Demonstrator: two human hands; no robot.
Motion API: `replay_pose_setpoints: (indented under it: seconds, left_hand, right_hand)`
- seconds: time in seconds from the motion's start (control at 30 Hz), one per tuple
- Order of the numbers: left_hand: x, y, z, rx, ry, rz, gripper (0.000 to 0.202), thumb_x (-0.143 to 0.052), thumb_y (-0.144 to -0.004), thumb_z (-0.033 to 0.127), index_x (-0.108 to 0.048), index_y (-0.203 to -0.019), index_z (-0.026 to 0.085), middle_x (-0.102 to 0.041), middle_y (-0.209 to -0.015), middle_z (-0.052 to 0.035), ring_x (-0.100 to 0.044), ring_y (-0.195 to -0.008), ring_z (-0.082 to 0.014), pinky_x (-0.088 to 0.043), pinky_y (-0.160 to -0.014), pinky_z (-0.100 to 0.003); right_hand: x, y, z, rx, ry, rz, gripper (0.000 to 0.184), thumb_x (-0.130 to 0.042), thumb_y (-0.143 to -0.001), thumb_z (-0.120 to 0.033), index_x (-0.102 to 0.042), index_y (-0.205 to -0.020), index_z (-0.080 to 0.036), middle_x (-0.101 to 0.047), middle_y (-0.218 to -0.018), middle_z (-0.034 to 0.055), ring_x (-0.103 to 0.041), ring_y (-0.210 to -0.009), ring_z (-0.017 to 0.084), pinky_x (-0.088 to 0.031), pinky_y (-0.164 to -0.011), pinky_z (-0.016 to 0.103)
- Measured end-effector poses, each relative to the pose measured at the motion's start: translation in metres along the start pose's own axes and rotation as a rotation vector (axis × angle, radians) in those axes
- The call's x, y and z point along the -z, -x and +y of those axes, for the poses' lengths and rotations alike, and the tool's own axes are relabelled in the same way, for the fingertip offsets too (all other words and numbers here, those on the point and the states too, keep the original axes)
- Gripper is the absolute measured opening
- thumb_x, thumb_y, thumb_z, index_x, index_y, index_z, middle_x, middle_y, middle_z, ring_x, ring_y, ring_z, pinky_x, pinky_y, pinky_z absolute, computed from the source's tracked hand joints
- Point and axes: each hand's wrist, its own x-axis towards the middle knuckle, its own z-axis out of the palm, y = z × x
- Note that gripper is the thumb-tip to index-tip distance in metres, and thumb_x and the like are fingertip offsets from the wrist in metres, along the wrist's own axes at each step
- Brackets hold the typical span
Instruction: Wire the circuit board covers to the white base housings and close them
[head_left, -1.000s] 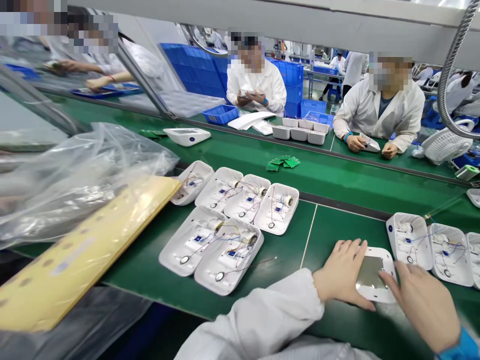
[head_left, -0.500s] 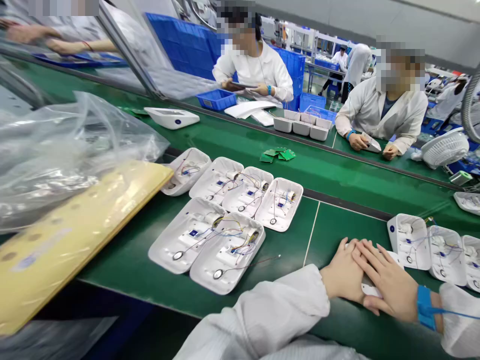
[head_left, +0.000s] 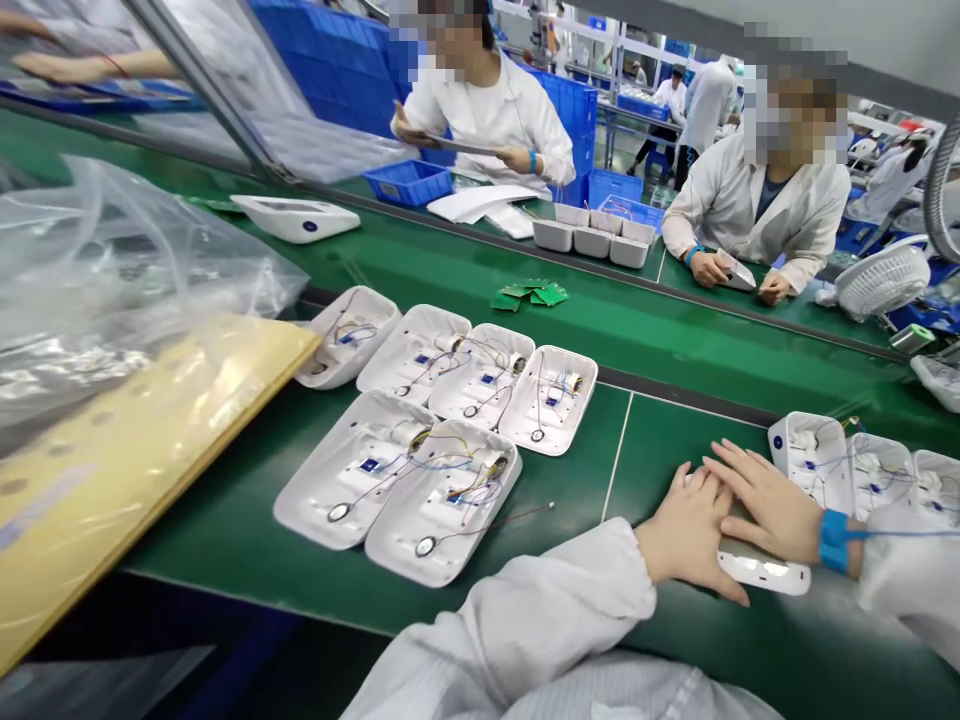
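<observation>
A white plastic panel (head_left: 772, 574) with small slots along its near edge lies on the green bench, mostly covered by my hands. My left hand (head_left: 686, 535) rests palm down on its left part, fingers stretched out. Over the far side is my right hand (head_left: 772, 505), also flat with fingers spread, its fingertips beside those of the left. A blue wrist strap (head_left: 834, 540) is round my right wrist. Just beyond that hand stand white housings (head_left: 814, 450) with wires and round parts inside.
Several open white housings (head_left: 442, 500) with wiring sit to the left. A plastic bag (head_left: 150, 250) and yellow sheets (head_left: 150, 430) fill the far left. Green circuit boards (head_left: 529, 293) lie on the conveyor (head_left: 645, 330). Two co-workers in white coats (head_left: 750, 190) sit across, handling parts.
My right hand has shifted away from me and lifted off part of the panel, so its near edge shows more. My left hand stays flat. The view has turned slightly.
</observation>
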Motion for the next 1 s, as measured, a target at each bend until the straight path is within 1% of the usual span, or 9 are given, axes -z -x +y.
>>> replay_pose_setpoints:
  seconds: [0.23,0.4,0.53,0.6,0.67,0.73,0.8,0.9,1.0]
  left_hand:
    - [-0.005,0.001,-0.002,-0.012,0.036,0.011,0.123,-0.073,-0.058,0.078,-0.032,-0.149,0.007,-0.042,-0.149,-0.0235,-0.029,-0.142,-0.0425,-0.009,-0.12,-0.059]
    - [-0.006,-0.002,-0.003,0.004,0.058,0.083,0.13,-0.075,-0.05,0.081,-0.031,-0.149,0.01,-0.044,-0.147,-0.0225,-0.035,-0.138,-0.0399,-0.015,-0.118,-0.058]
    - [-0.006,-0.004,-0.004,-0.01,0.018,0.075,0.133,-0.076,-0.048,0.08,-0.029,-0.149,0.008,-0.046,-0.143,-0.0244,-0.04,-0.132,-0.0412,-0.022,-0.115,-0.06]
    - [-0.004,-0.004,-0.004,-0.008,-0.004,0.058,0.134,-0.078,-0.047,0.077,-0.028,-0.149,0.005,-0.045,-0.143,-0.0256,-0.042,-0.13,-0.0421,-0.028,-0.111,-0.059]
    - [-0.002,-0.002,-0.004,0.0,-0.023,0.089,0.135,-0.08,-0.047,0.073,-0.028,-0.149,0.003,-0.047,-0.14,-0.0265,-0.045,-0.127,-0.0425,-0.035,-0.106,-0.057]
    - [-0.001,0.001,-0.004,-0.031,-0.057,0.204,0.128,-0.079,-0.052,0.07,-0.029,-0.148,0.002,-0.05,-0.137,-0.0265,-0.048,-0.123,-0.0419,-0.037,-0.103,-0.056]
    - [-0.001,0.004,-0.004,-0.121,-0.113,0.361,0.116,-0.074,-0.061,0.067,-0.03,-0.148,0.003,-0.052,-0.133,-0.0259,-0.05,-0.121,-0.0407,-0.036,-0.103,-0.056]
    - [0.002,0.007,-0.004,-0.281,-0.195,0.538,0.104,-0.067,-0.075,0.066,-0.029,-0.149,0.003,-0.055,-0.127,-0.0259,-0.051,-0.119,-0.0401,-0.033,-0.105,-0.06]
    - [0.014,0.007,-0.004,-0.354,-0.097,0.56,0.1,-0.067,-0.082,0.062,-0.024,-0.152,0.005,-0.056,-0.123,-0.0245,-0.052,-0.118,-0.0375,-0.037,-0.105,-0.059]
  right_hand:
    - [-0.004,-0.009,0.005,0.004,-0.055,0.043,0.087,-0.05,-0.089,-0.069,-0.025,-0.158,-0.022,-0.033,-0.159,0.0146,-0.028,-0.147,0.038,-0.034,-0.112,0.061]
    - [-0.003,-0.009,0.005,-0.061,-0.21,0.193,0.07,-0.053,-0.092,-0.06,-0.044,-0.147,-0.018,-0.051,-0.146,0.0171,-0.044,-0.138,0.035,-0.042,-0.109,0.056]
    - [-0.002,-0.005,0.006,-0.277,-0.416,0.509,0.044,-0.048,-0.096,-0.05,-0.06,-0.126,-0.019,-0.066,-0.123,0.0146,-0.061,-0.116,0.029,-0.05,-0.1,0.049]
    - [-0.007,-0.001,0.004,-0.455,-0.543,0.731,0.04,-0.045,-0.097,-0.05,-0.063,-0.118,-0.02,-0.067,-0.117,0.0136,-0.063,-0.111,0.028,-0.05,-0.098,0.048]
    - [-0.015,0.006,-0.001,-0.634,-0.709,0.874,0.043,-0.048,-0.094,-0.054,-0.062,-0.118,-0.021,-0.066,-0.12,0.0133,-0.063,-0.11,0.027,-0.051,-0.097,0.048]
    - [-0.024,0.016,-0.01,-0.775,-0.9,0.855,0.052,-0.056,-0.088,-0.059,-0.058,-0.124,-0.022,-0.064,-0.127,0.013,-0.063,-0.113,0.028,-0.051,-0.098,0.048]
    - [-0.029,0.027,-0.024,-0.841,-1.039,0.751,0.061,-0.061,-0.084,-0.062,-0.055,-0.13,-0.023,-0.063,-0.13,0.0123,-0.062,-0.115,0.028,-0.05,-0.099,0.048]
    - [-0.023,0.044,-0.045,-0.747,-1.015,0.747,0.064,-0.058,-0.087,-0.063,-0.051,-0.136,-0.021,-0.062,-0.131,0.0124,-0.061,-0.117,0.029,-0.049,-0.101,0.047]
    - [-0.007,0.053,-0.059,-0.562,-0.739,0.843,0.071,-0.059,-0.086,-0.066,-0.049,-0.139,-0.02,-0.059,-0.135,0.0145,-0.058,-0.122,0.032,-0.046,-0.105,0.049]
